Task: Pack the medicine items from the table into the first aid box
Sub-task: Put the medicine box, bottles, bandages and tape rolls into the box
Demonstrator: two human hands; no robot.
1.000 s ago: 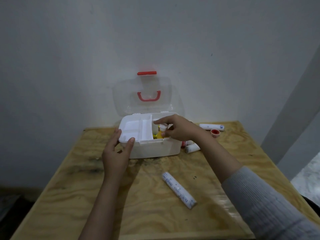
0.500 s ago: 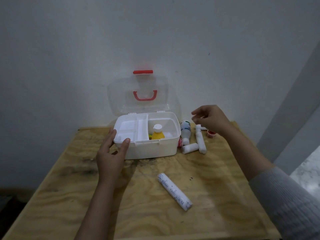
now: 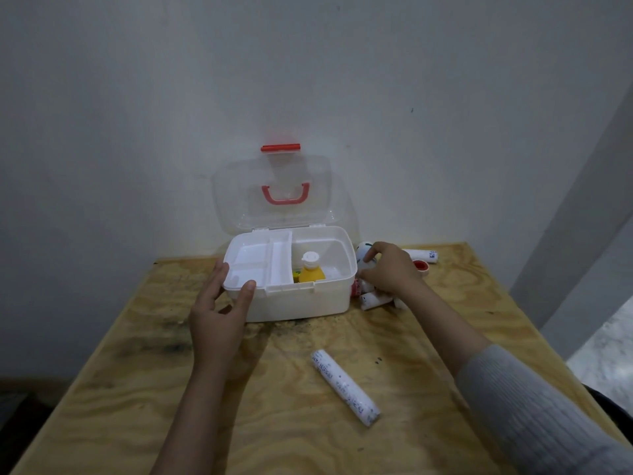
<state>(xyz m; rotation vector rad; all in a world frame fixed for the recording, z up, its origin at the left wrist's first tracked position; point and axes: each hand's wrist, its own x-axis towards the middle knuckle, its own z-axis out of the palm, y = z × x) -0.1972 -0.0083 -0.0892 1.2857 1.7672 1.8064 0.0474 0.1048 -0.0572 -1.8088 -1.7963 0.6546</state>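
Head view. Plywood table [image 3: 239, 423] against a pale wall. First aid box [image 3: 301, 299] near the far edge, clear lid [image 3: 274, 193] raised upright, red handle [image 3: 285, 195] and red latch [image 3: 280, 147] on the lid. White tray [image 3: 255, 260] seated in the left half of the box; yellow bottle [image 3: 311, 270] with a white cap standing upright in the open right half.

Left hand [image 3: 219, 317] at the front left corner of the box, fingers spread, thumb tip on the front rim, other fingertips against the left wall.

Right hand [image 3: 390, 269] just right of the box, fingers curled around a white bottle [image 3: 362, 257]; firmness of the grip not discernible. Grey sleeve [image 3: 534, 413] on the right forearm.

Small white rolls [image 3: 371, 299] below the right hand, partly hidden, touching or nearly touching the box's right wall. White tube [image 3: 423, 255] and red-rimmed tape roll [image 3: 421, 267] beyond the hand, near the far right edge. Long white bandage roll [image 3: 345, 386] lying diagonally on the near middle of the table, well apart from the box.
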